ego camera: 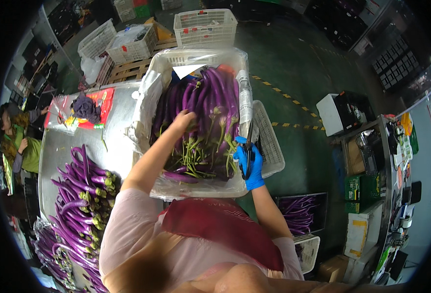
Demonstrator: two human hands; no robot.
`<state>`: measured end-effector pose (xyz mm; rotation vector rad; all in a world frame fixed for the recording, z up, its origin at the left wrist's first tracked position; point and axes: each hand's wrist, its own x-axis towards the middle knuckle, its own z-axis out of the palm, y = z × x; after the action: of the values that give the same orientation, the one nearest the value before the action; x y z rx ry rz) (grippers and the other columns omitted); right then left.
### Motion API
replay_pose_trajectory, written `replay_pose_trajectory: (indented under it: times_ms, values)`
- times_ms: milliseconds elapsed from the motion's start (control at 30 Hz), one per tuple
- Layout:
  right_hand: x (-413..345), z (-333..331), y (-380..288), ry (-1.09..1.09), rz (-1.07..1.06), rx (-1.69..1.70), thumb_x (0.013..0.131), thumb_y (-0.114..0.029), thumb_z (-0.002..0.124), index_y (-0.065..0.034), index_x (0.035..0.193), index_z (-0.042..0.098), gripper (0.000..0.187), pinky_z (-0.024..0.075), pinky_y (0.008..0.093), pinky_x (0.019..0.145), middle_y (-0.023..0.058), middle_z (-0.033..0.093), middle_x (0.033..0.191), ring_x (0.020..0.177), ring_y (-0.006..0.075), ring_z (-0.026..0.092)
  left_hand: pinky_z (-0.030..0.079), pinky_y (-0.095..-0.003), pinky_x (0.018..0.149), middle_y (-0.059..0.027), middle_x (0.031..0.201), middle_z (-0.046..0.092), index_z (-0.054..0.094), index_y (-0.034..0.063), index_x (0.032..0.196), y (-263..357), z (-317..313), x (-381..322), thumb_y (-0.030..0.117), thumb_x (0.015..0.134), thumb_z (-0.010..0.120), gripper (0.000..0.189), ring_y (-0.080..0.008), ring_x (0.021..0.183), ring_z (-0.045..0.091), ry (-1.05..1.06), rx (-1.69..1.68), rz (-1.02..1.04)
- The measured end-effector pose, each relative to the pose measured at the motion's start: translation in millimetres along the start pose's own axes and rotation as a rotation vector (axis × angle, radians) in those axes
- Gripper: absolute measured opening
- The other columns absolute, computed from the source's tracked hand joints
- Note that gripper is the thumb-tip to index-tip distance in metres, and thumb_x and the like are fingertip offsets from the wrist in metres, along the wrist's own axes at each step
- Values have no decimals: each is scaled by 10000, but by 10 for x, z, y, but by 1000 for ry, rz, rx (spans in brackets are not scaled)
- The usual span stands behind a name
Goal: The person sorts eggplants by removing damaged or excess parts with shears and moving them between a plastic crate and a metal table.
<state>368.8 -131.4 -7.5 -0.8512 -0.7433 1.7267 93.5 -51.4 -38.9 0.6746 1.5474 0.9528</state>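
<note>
A white plastic crate (201, 190) lined with clear film and newspaper (245, 97) stands before me, holding long purple eggplants (208, 88). Their green stems (190, 157) point towards me. My bare left hand (183, 121) is down among the eggplants, fingers curled at a blurred stem end; whether it grips one is unclear. At the crate's right rim, my right hand (250, 163) wears a blue glove and is closed around black-handled scissors (247, 166), blades pointing away from me. A few eggplants (180, 177) lie crosswise at the crate's near end.
Left of the crate, a metal table (116, 139) bears piled eggplants (80, 205) and a red plastic bag (107, 99) with a dark cloth. Another person (25, 143) stands beyond it. A second crate (274, 154) sits lower right. White crates (206, 27) stand behind; shelving (384, 157) lines the right.
</note>
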Motion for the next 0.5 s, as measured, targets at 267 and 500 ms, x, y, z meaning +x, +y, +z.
replay_pose_trajectory:
  times_ms: [267,500]
  values:
    - [-48,43,-27,-107,-54,-110,910,-145,478,54,1162,545,328,454,260,649,26,576,740,611,106,524,427,-409,950,-215,1269,486,236,46,1399,230,-85,430,542,663,674,990,-336,1160,504,94,1255,-56]
    - [-14,-29,24,-60,71,37,918,-150,468,-12,1181,567,313,464,234,658,54,589,818,694,117,556,480,-413,877,-217,1249,500,250,-4,1336,253,213,784,371,637,771,949,-344,1113,539,292,1133,-87]
